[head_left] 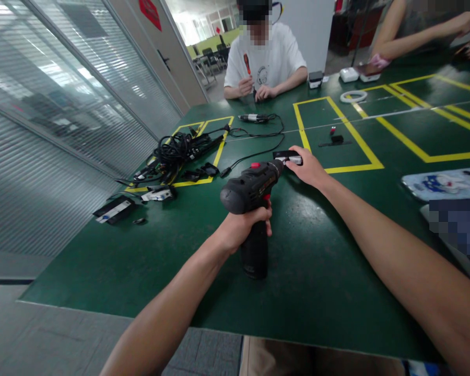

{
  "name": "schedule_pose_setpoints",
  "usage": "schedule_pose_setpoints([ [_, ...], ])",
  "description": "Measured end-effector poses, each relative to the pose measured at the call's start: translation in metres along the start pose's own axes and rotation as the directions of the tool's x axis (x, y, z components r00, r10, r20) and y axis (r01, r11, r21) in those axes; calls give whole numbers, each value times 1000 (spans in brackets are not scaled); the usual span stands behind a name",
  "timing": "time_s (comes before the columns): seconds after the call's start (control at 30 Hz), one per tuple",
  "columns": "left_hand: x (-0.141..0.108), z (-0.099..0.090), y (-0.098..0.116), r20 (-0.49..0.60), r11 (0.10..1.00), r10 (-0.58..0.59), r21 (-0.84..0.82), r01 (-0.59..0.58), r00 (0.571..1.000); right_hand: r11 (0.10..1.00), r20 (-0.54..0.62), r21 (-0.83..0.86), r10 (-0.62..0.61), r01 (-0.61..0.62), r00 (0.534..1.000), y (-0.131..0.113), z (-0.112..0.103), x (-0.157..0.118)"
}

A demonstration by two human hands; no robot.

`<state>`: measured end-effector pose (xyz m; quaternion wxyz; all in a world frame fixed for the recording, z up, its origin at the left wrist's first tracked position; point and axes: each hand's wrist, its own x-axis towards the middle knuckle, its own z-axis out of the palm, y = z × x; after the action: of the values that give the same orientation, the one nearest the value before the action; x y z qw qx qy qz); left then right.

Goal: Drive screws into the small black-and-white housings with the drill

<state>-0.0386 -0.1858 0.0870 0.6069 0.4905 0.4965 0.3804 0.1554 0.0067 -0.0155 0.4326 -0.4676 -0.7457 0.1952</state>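
My left hand (247, 225) is wrapped round the grip of a black cordless drill (250, 188) with red switches. The drill's chuck points away from me and to the right, towards a small black-and-white box-shaped part (285, 155). My right hand (306, 166) pinches that part at its right end, close to the table top. The chuck's tip overlaps the part in view; whether a bit touches it, I cannot tell. Left of the drill lie small black pieces (196, 173) and a white-and-black part (157, 194).
A pile of black cables (180, 151) and a black box with a white label (115, 210) lie left. A white-and-black tool (254, 118) trails a cord. A phone (444, 183) lies right. Across the green table (317, 297), a person (264, 62) holds a screwdriver (247, 63); another sits far right.
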Motion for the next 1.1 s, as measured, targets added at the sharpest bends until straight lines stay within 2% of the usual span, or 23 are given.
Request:
schedule_pose_setpoints([
  [1.1, -1, 0, 1, 9, 1000, -17, 15, 17, 1000, 1000, -1, -20, 12, -12, 1000, -1, -1, 0],
])
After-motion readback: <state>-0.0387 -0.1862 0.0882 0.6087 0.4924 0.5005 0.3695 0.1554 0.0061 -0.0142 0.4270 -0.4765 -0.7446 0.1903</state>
